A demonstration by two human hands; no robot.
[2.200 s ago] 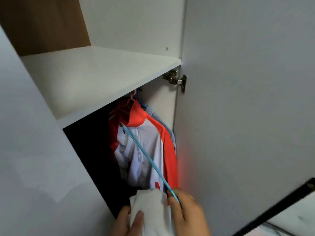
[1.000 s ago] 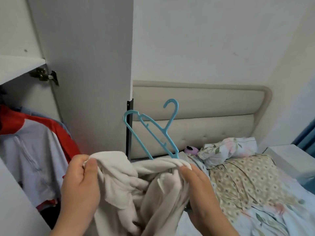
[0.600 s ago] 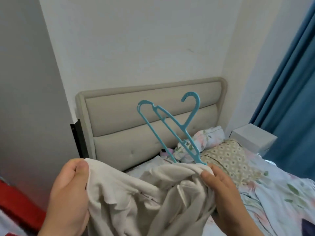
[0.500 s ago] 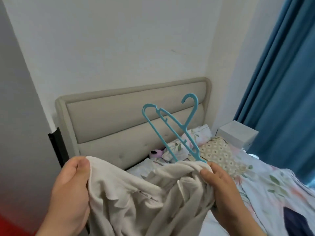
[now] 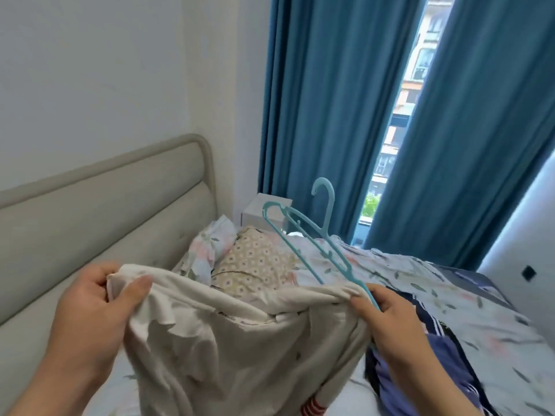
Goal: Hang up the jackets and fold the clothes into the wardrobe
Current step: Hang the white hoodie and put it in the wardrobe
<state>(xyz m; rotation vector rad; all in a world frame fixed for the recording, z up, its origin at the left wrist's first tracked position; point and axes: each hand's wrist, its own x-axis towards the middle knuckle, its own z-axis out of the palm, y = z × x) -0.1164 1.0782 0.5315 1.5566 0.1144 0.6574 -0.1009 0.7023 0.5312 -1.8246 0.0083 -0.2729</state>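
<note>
Hanger (image 5: 326,235), hook up, slanting up-left, with garment (image 5: 240,340) in right hand (image 5: 396,325) grip; left hand (image 5: 90,310) pinching garment

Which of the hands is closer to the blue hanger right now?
Right. The right hand grips the blue hanger at its lower end together with the cream garment; the left hand pinches the garment's opposite corner, apart from it.

Of the cream garment (image 5: 240,355) we lose the hem past the bottom edge — its small print is unreadable too.
</note>
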